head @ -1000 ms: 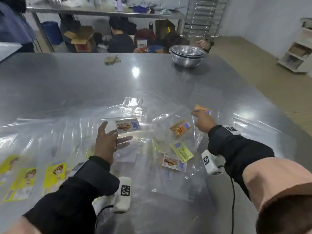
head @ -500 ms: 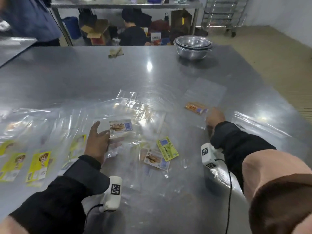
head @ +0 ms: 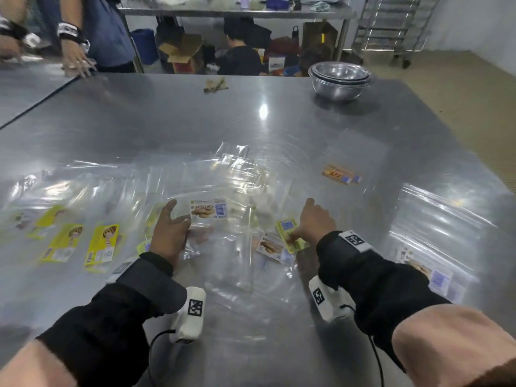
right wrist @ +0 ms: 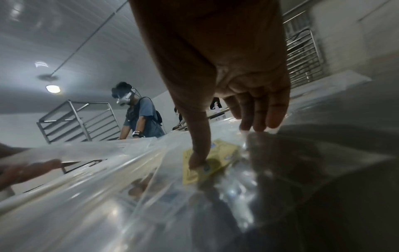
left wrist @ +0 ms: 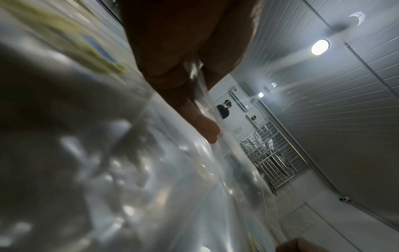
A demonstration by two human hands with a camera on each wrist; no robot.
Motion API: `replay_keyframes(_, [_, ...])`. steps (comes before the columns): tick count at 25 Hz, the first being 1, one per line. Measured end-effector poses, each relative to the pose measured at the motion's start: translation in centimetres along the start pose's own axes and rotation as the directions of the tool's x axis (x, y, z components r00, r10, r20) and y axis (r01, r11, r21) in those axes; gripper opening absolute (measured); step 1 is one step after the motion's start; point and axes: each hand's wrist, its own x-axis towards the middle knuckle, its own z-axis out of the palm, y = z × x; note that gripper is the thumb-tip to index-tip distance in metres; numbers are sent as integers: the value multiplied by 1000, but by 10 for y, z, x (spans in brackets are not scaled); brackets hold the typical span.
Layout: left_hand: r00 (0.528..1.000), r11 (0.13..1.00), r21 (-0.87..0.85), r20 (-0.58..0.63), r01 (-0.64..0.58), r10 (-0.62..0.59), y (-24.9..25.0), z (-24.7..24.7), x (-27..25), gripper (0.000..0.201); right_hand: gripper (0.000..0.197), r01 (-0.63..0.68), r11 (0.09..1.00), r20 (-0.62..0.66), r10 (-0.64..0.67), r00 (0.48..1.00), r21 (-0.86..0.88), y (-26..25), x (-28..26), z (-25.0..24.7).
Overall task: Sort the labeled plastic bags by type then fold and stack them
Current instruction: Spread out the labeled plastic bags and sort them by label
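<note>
Clear plastic bags with printed labels lie overlapping on the steel table (head: 251, 121). My left hand (head: 173, 230) pinches a clear bag with a white biscuit label (head: 208, 209); in the left wrist view the film (left wrist: 197, 80) runs between thumb and fingers. My right hand (head: 312, 222) rests on the pile, its thumb (right wrist: 198, 153) pressing a yellow-labelled bag (head: 290, 236) and its straight fingers (right wrist: 257, 116) touching plastic beyond. Another white-labelled bag (head: 269, 245) lies just left of that. An orange-labelled bag (head: 340, 174) lies flat at the far right.
Several yellow-labelled bags (head: 102, 244) are spread at the left. More bags with blue-printed labels (head: 444, 277) lie by my right forearm. Stacked steel bowls (head: 340, 76) and a crumpled scrap (head: 215, 84) sit at the far edge. Another person's hands (head: 75, 60) work at the adjoining table.
My right hand left the orange-labelled bag at the far right and came back to the yellow-labelled bag in the pile. My left hand kept its hold on the white-labelled bag.
</note>
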Motion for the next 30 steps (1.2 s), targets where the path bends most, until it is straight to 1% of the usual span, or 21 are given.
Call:
replay_keyframes(1, [1000,1000,-4,4,-3,3,1,-6,-2,57,83,-23,999,8,23,1000,32,-1,0,2])
replay_keyframes(3, [1000,1000,9,14,-5,5,-1,-19,-6,54,55,-27,995,3,27,1000,96,-3,0,0])
replay_keyframes(4, [1000,1000,30,14,0,0,-3,-27,-5,53,38,-6,993,-53,12,999,117,-5,0,-3])
replay_keyframes(5, [1000,999,54,15,1,-2,-4,-34,-5,54,27,15,989,-124,4,992,148,-8,-1,-6])
replay_keyframes(7, [1000,997,81,13,-7,6,-5,-48,-5,52,24,71,961,-250,-2,968,268,-18,-4,-12])
replay_keyframes(8, [1000,997,78,14,-17,16,-3,-55,-4,50,26,102,925,-292,11,956,367,-26,-4,-16])
replay_keyframes(11, [997,996,53,9,-77,77,15,-74,-6,50,28,186,746,-342,59,938,640,-56,-5,-24])
replay_keyframes(13, [993,994,1,-12,-113,113,30,-91,-4,52,28,217,598,-331,86,940,771,-81,-8,-23])
replay_keyframes(14, [992,991,-39,-30,-126,125,36,-100,0,54,29,204,535,-294,87,952,820,-94,-10,-20])
replay_keyframes(16, [988,981,-123,-58,-148,141,47,-119,6,57,32,123,482,-175,63,983,867,-117,-12,-6])
replay_keyframes(17, [987,975,-158,-70,-156,146,51,-125,7,58,36,89,489,-133,55,990,868,-123,-12,2])
replay_keyframes(18, [985,969,-187,-89,-162,148,55,-132,10,58,41,78,509,-126,60,990,857,-128,-11,12])
replay_keyframes(19, [983,964,-203,-105,-170,151,58,-138,12,59,47,95,542,-159,73,985,835,-129,-9,20])
replay_keyframes(21, [983,961,-215,-106,-173,153,60,-149,16,60,54,133,648,-269,116,956,750,-121,-7,27])
replay_keyframes(23, [986,966,-203,-70,-163,152,57,-157,16,60,50,91,779,-320,146,936,621,-103,-5,24])
replay_keyframes(25, [988,974,-167,-20,-153,151,51,-159,13,61,40,-18,904,-280,151,948,427,-86,-2,17])
replay_keyframes(26, [990,980,-145,3,-139,141,48,-159,11,62,37,-87,955,-251,161,954,283,-83,-2,13])
replay_keyframes(27, [992,985,-121,22,-120,123,42,-158,9,62,36,-133,980,-257,168,952,148,-84,-3,9])
replay_keyframes(28, [995,991,-104,40,-89,94,37,-157,9,61,35,-133,989,-288,148,946,71,-89,-6,6])
replay_keyframes(29, [996,994,-95,61,-52,58,30,-157,10,61,32,-86,993,-313,108,944,81,-97,-7,5])
replay_keyframes(30, [996,996,-89,87,-16,24,24,-158,12,60,26,-21,987,-309,70,949,159,-107,-8,5])
